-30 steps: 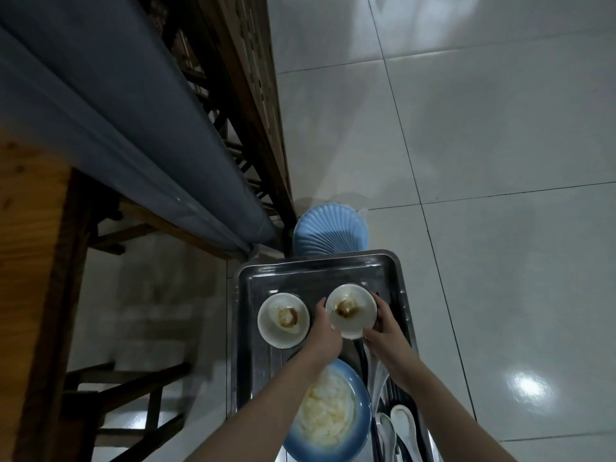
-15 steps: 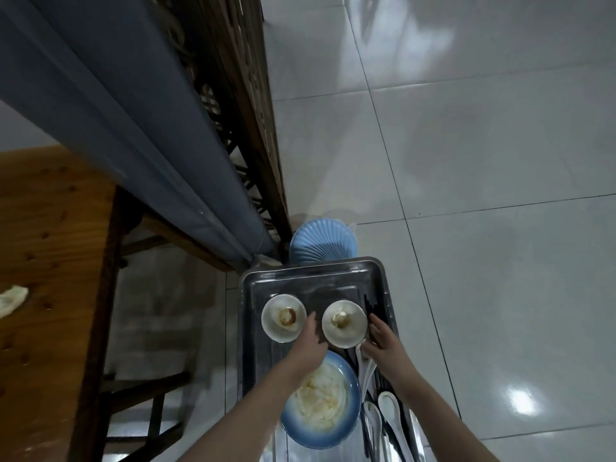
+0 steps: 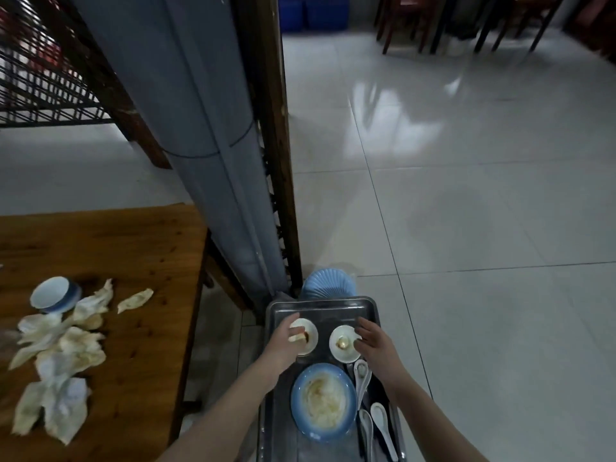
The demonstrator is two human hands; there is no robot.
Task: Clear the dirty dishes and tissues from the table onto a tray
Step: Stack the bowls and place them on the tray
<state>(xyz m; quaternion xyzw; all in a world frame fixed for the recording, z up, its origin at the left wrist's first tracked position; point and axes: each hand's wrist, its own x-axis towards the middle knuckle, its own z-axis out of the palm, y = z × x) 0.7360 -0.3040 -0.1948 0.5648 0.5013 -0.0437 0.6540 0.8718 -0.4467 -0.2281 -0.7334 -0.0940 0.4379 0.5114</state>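
**Hands at the tray, tissues off to the left**

I see both hands over the tray (image 3: 320,303). The left hand (image 3: 286,338) lies across the left dish (image 3: 310,343); I cannot tell if it grips. The right hand (image 3: 375,343) touches the right dish (image 3: 343,345) with loose fingers, holding nothing. Tissues (image 3: 63,348) and a bowl (image 3: 55,293) lie on the table (image 3: 140,248), well apart to the left, so the left hand is nearer.
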